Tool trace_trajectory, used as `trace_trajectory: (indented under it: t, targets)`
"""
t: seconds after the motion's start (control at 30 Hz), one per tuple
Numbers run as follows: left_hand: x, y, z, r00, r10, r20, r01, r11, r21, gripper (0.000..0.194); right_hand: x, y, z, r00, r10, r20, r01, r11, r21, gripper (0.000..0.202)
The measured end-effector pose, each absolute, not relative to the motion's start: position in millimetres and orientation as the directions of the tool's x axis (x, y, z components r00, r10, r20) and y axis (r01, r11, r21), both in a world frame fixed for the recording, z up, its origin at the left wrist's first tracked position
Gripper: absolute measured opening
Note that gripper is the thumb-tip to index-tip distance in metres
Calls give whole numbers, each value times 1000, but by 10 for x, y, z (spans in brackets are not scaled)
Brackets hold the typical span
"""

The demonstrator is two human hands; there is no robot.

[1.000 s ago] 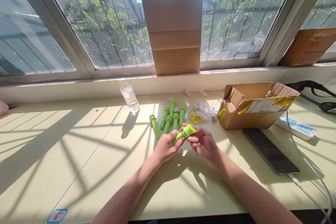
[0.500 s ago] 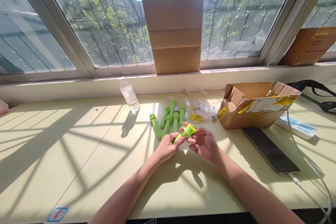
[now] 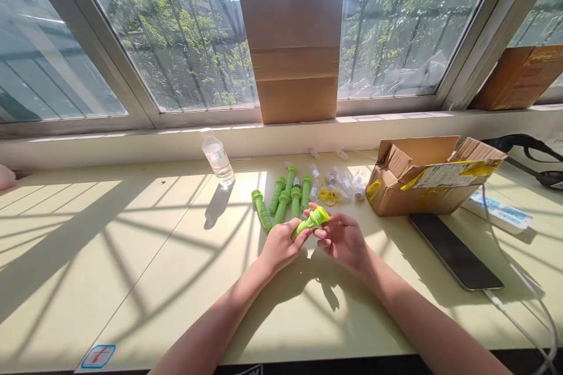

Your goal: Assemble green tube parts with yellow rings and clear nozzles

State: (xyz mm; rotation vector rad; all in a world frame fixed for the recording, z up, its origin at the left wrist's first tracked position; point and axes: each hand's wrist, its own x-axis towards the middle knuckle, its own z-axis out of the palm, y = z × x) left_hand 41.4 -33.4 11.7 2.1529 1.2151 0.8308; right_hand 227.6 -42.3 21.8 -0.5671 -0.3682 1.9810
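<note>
My left hand (image 3: 281, 246) is closed around the ribbed handle of a green plastic flashlight body (image 3: 312, 221), which tilts up to the right. A yellow ring (image 3: 326, 214) sits at its flared end. My right hand (image 3: 345, 240) is closed at that end, its thumb and fingertips on the ring; some fingers are hidden behind the body. Just beyond my hands lie several more green flashlight bodies (image 3: 284, 202). To their right are loose yellow rings (image 3: 329, 195) and clear plastic pieces (image 3: 345, 180).
An open cardboard box (image 3: 433, 179) stands at the right, with a black phone (image 3: 455, 252) on a cable in front of it and a white power strip (image 3: 499, 211) beside it. A water bottle (image 3: 218, 159) stands at the back left. Flat cardboard (image 3: 297, 47) leans against the window.
The flashlight body has turned slightly in my hands, so its green side shows more and the yellow ring's face less. Both hands stay in nearly the same place.
</note>
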Motion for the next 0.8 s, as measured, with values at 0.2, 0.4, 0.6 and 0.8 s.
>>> trace_trajectory:
  t: [0.2,0.4,0.6,0.8]
  targets:
    - [425,-346,72,396,844,362,632,-536,560,30,2288,-417,205,-407,892,-197,-749,-449,-487,60]
    - [447,-346,0,352,846,400,739,-514,437,24,2308,-405,191,-409,896,-173,-749,-438,-498,59]
    - [415,-331,66,362,887,288,639,-461,616,30,2312,-379,185,-401,898,-179,-766,-436,-472,60]
    - [393,-353,262,442,894,71,361,-250,898,47,2310,-385,248,-417,886,-205,-778,-464,-423,58]
